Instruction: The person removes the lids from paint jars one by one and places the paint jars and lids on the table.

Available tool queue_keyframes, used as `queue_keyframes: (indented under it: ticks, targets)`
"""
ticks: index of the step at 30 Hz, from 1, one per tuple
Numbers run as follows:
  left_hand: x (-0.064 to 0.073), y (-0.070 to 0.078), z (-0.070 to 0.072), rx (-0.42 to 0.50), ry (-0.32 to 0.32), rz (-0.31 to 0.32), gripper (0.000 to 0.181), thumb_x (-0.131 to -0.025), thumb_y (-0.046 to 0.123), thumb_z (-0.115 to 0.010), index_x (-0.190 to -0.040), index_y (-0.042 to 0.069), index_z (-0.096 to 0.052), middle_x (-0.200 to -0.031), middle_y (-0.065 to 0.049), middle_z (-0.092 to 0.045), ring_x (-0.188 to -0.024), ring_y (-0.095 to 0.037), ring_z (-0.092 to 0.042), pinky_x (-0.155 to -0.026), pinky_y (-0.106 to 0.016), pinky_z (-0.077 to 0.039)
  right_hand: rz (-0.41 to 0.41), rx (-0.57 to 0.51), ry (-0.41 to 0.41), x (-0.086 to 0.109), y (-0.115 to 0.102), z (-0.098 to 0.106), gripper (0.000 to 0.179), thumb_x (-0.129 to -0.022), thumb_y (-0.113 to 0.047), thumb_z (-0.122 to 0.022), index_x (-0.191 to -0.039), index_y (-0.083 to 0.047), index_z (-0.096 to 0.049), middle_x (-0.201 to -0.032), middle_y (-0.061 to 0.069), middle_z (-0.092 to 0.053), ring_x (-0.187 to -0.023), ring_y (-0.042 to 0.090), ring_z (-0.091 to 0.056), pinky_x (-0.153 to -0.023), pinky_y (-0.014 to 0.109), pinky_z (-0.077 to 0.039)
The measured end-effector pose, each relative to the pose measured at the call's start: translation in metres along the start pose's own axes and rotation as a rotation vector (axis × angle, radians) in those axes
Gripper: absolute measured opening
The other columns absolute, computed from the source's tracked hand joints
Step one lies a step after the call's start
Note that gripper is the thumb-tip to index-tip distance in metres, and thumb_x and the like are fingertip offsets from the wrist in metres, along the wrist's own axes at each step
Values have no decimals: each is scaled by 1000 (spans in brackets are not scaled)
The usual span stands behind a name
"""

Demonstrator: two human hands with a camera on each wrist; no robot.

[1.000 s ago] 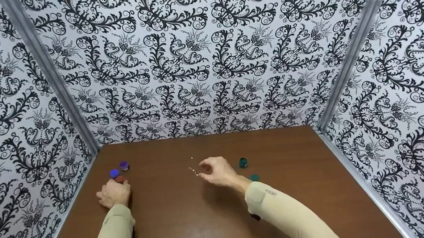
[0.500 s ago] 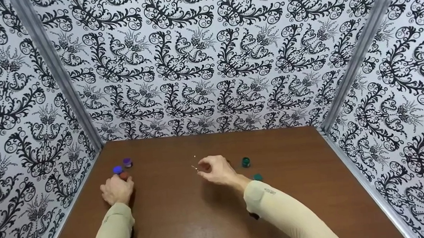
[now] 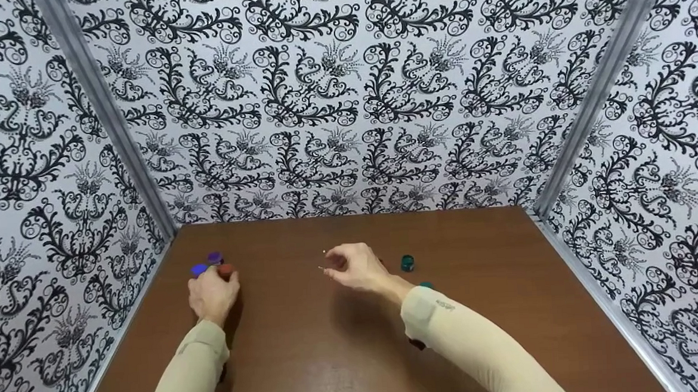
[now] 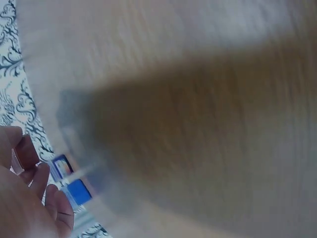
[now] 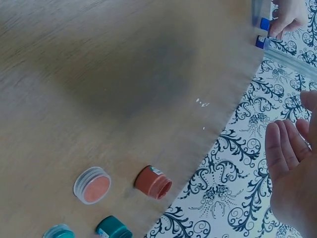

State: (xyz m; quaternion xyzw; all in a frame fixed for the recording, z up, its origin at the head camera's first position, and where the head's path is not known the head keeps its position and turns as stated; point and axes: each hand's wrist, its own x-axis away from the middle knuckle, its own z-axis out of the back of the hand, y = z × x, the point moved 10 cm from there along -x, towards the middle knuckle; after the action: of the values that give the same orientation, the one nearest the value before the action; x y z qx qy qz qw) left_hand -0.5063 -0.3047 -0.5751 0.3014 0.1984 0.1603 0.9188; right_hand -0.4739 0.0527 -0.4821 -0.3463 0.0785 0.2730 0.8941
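My left hand (image 3: pixel 214 294) grips a small paint jar with a red-brown top (image 3: pixel 225 269); its red-brown side (image 4: pixel 26 151) shows between the fingers in the left wrist view. Just beyond stand a blue-lidded jar (image 3: pixel 199 269) and a purple-lidded jar (image 3: pixel 215 258). My right hand (image 3: pixel 359 268) hovers over the table's middle, fingers and thumb curved apart, with nothing between them. Small white bits (image 5: pixel 202 102) lie by it. In the right wrist view an uncapped red-brown jar (image 5: pixel 153 182) lies beside its lid (image 5: pixel 93 186); the right hand mostly hides this jar in the head view.
To the right of the right hand stands an uncapped green jar (image 3: pixel 407 263), with a teal lid (image 3: pixel 426 285) nearer the forearm. The brown table (image 3: pixel 297 342) is enclosed by patterned walls (image 3: pixel 332 101) with grey metal edging (image 3: pixel 589 100).
My left hand has moved right and away from the body, the red-brown jar moving with it. The right hand stays nearly in place, while the head view has shifted slightly.
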Motion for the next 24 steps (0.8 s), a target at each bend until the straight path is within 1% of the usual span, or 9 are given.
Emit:
queue_keyframes:
  ticks: [3, 6, 11, 13, 18, 24]
  targets:
    - [3, 12, 0, 10, -8, -31, 45, -98, 40, -74, -122, 3, -77, -124, -31, -79, -118, -57, -65, -93, -72, -55, -1, 11, 6, -1, -1, 1, 31, -98, -21, -85, -125, -5, -81, -111, 13, -86, -100, 34, -85, -90, 41, -70]
    - [7, 22, -3, 12, -26, -54, 46, -98, 40, -74, -125, 2, -75, -125, -32, -79, -119, -56, -64, -97, -69, -54, -3, 2, 2, -2, -3, 2, 31, -98, -21, -85, -125, -5, -81, -111, 13, -87, -99, 33, -85, -90, 41, -70]
    - [10, 39, -6, 44, -41, -88, 44, -98, 40, -77, -123, 4, -76, -121, -29, -80, -118, -53, -65, -97, -67, -54, 7, -8, -3, -4, -8, 4, 33, -98, -20, -85, -126, -3, -81, -111, 15, -87, -98, 31, -86, -89, 40, -70]
    - [12, 48, -6, 47, -38, -117, 44, -97, 40, -77, -122, 3, -77, -120, -28, -81, -117, -52, -66, -97, -66, -54, 10, -14, -2, -6, -10, 7, 34, -98, -20, -85, -126, -2, -80, -112, 16, -87, -99, 33, -86, -90, 39, -70]
    - [15, 71, -6, 66, -33, -187, 43, -96, 39, -78, -120, 3, -78, -119, -25, -83, -114, -51, -67, -97, -64, -54, 8, -10, 0, -11, -16, 14, 34, -97, -20, -86, -126, -3, -80, -112, 16, -86, -98, 30, -85, -91, 38, -69]
    - [19, 92, -9, 119, -46, -221, 39, -96, 38, -80, -118, 6, -81, -113, -19, -85, -113, -50, -69, -101, -60, -53, 23, 29, 8, -16, -21, 20, 34, -98, -22, -86, -126, -4, -81, -110, 13, -87, -97, 29, -85, -91, 40, -69]
